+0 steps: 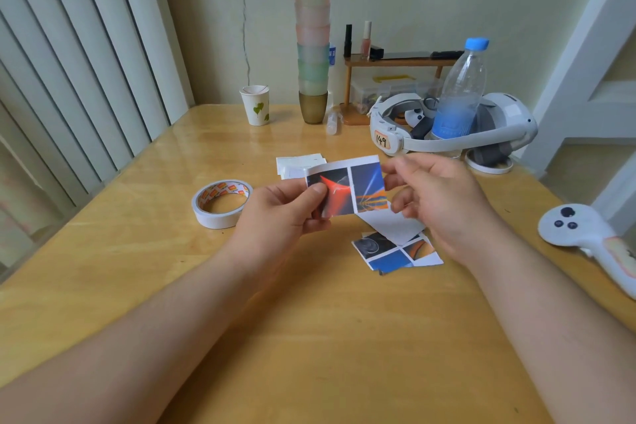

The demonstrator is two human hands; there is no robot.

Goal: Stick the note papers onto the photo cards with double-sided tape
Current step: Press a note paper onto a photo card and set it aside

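From the head view, the left hand (292,206) pinches the left edge of a photo card (347,188), thumb on the printed face, holding it in the air above the middle of the surface (137,268). The right hand (437,203) grips the card's right edge between thumb and forefinger; a white note paper (395,225) hangs below the card near that hand, though whether the fingers also hold it cannot be told. More photo cards (395,251) lie in a loose stack right of centre, directly beneath the raised one. Spare note papers (299,165) sit in a pile beyond the hands, toward the far edge. The roll of double-sided tape (222,201) rests flat just left of the left hand, untouched.

The step in hand appears to be readying this card for its note. To do it well, the person would best lay the card on the surface, keep fingertips at the margins, square the note's edges to the card before pressing, and smooth from one side outward so no crease forms.
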